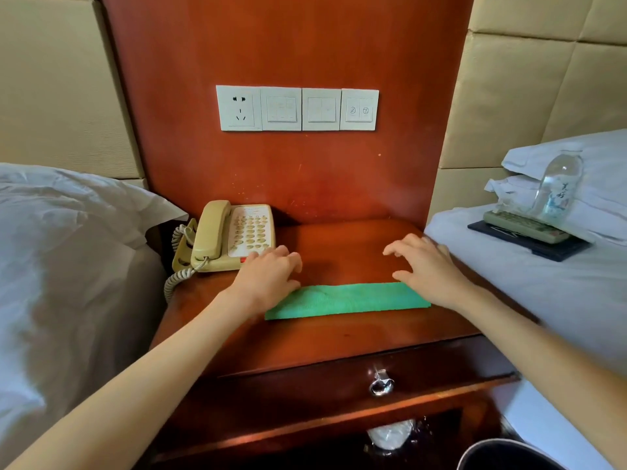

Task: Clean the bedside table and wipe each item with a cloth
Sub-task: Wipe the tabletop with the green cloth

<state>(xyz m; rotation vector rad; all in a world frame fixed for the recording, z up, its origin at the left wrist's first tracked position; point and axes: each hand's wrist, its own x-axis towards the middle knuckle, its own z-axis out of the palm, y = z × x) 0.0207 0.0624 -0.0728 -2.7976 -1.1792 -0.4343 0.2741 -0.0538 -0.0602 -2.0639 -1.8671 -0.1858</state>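
Both forearms reach in | left hand (268, 276) and right hand (429, 269) — fingers spread, holding nothing — over green cloth (346, 300) folded flat on worktop (339, 337) | risk: left sweep may nudge phone (234, 235) — it sits just beside.

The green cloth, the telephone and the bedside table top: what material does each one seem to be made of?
Green cloth: likely microfibre, with a matte, finely ribbed nap and a soft folded edge.
Telephone: moulded plastic, beige and slightly glossy, with a coiled cord.
Bedside table: reddish wood or wood veneer under gloss varnish; grain and soft reflections show. Whether it is solid wood cannot be told.
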